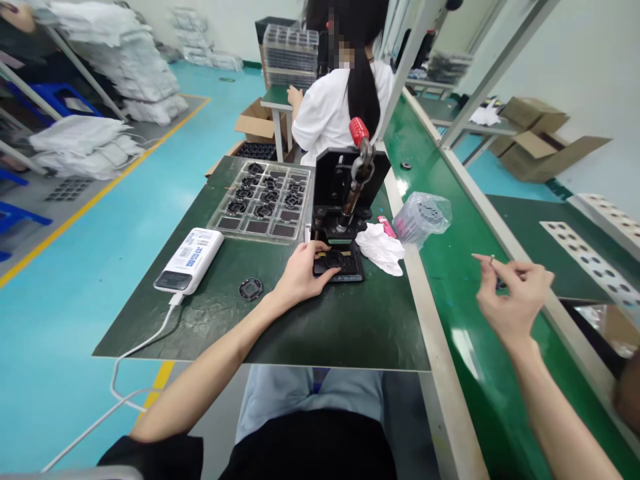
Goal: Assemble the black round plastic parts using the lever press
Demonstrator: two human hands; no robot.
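Observation:
My left hand (pixel 303 272) rests at the base of a black toggle press (pixel 353 190) with a red-tipped lever. Its thumb and fingers close around the edges of a round black plastic part (pixel 334 260) seated in the fixture. Out to the right, my right hand (pixel 515 293) is raised over the green conveyor belt, its fingertips pinched on something tiny that I cannot make out. Another round black part (pixel 251 289) lies loose on the table, left of my left forearm. Behind it, a clear compartment tray (pixel 257 230) holds several such parts.
A white power bank (pixel 190 261) with a cable lies at the table's left. Beside the press are a white cloth (pixel 380 248) and a clear bag of parts (pixel 423 217). A black part (pixel 406 166) sits on the belt (pixel 463 260). A co-worker (pixel 345 93) sits ahead.

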